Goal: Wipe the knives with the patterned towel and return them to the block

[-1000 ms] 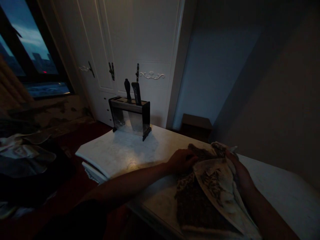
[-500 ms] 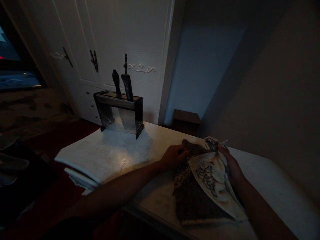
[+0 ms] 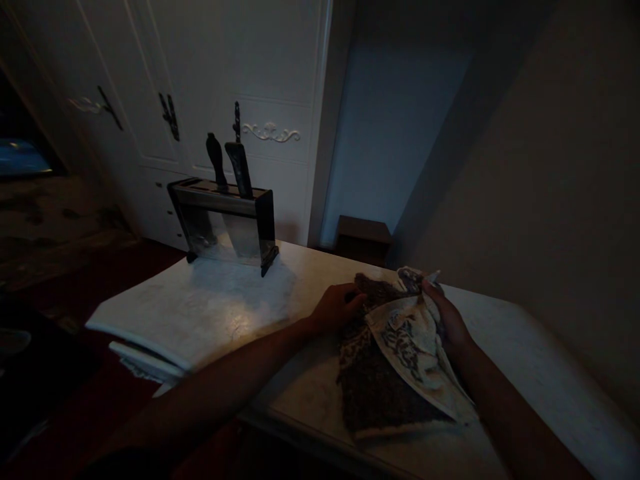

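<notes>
White table (image 3: 170,300) carries our brown-and-cream towel (image 3: 380,393), lying between our left hand (image 3: 335,305) and right hand (image 3: 449,323). Right fingers clamp its bunched top; left fingers curl at its upper left edge, too dark for us to tell if they pinch. Both arms slant inward. Brown part looks fuzzy; folded flap (image 3: 417,350) pale, dark-patterned, roughly triangular.

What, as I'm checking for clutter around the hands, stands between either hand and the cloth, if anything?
Nothing visible does. The left hand is right at the upper left edge of the cloth, and the right hand grips its upper right part. The knife holder stands off to the left on the table.
</notes>
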Available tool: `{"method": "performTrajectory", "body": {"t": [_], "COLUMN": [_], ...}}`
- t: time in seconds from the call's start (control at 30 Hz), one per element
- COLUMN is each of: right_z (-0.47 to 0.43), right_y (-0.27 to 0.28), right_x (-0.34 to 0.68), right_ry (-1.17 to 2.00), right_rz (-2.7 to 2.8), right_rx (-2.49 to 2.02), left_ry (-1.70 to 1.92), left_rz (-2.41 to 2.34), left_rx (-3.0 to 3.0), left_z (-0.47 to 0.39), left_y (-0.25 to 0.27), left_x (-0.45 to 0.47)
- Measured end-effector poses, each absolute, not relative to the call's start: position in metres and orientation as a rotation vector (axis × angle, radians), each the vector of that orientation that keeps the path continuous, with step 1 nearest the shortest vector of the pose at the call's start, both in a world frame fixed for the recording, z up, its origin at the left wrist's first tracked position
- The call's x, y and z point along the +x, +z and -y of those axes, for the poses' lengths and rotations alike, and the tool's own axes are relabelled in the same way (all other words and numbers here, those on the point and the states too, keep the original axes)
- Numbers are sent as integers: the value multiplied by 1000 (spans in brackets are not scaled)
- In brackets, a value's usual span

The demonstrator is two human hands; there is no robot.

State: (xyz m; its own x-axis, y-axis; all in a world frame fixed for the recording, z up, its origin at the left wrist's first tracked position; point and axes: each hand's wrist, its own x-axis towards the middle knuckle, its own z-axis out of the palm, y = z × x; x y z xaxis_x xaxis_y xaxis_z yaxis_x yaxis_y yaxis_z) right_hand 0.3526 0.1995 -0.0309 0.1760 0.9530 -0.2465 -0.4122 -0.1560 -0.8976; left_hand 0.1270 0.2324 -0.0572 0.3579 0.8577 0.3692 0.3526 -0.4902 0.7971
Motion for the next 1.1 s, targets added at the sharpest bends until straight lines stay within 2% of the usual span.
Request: {"method": "performTrajectory", "body": {"t": [1.1], "right_z": [-196], "right_y": [-25], "right_x": [350], "right_ry": [1320], "right_rz": [689], "right_rx": [-1191], "left_ry": [1064], "left_rz": [-1045], "left_rx": [2035], "left_z": [-231], "left_y": [-55], "left_x": [126]}}
